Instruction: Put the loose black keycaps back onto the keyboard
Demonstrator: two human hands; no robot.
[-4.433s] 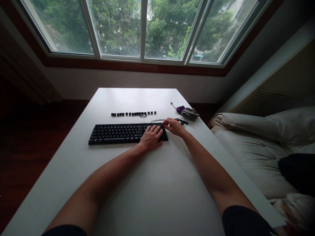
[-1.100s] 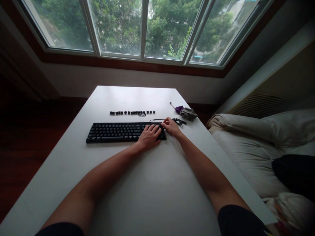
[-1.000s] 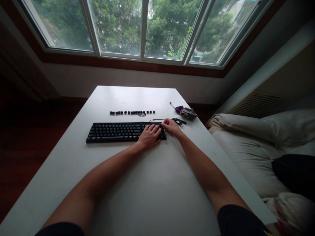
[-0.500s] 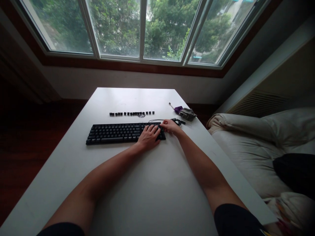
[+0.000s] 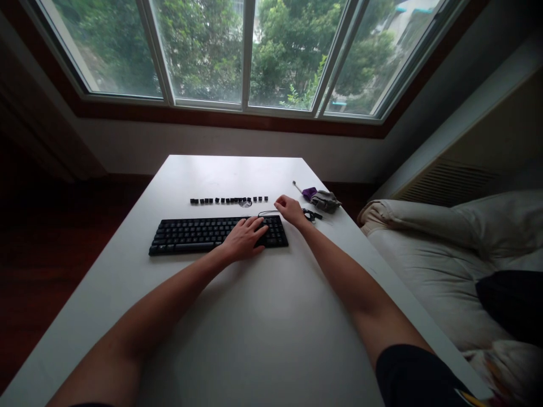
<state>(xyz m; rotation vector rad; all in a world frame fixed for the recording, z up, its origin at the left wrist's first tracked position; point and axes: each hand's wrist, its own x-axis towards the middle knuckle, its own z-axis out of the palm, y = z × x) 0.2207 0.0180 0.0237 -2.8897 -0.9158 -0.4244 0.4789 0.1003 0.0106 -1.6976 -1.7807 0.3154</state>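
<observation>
A black keyboard (image 5: pixel 195 234) lies across the white table. My left hand (image 5: pixel 245 237) rests on its right part, palm down with fingers spread over the keys. Beyond the keyboard's far right corner, my right hand (image 5: pixel 289 209) is raised with thumb and fingertips pinched together. Whatever is between those fingertips is too small to make out. Several black keycaps (image 5: pixel 218 200) stand in a row behind the keyboard. A small shiny round piece (image 5: pixel 245 204) lies by that row. The keyboard's black cable (image 5: pixel 313 215) is bunched beside my right wrist.
Toward the table's right edge lie a grey cloth (image 5: pixel 326 200), a purple cloth (image 5: pixel 309 193) and a thin white brush (image 5: pixel 297 186). A light padded sofa (image 5: pixel 416 260) stands to the right of the white table (image 5: pixel 254 316). Windows face the far end.
My right hand has lifted off the keyboard's right end and moved away from me, fingers still pinched. My left hand has slid left along the keys, uncovering more of the right end.
</observation>
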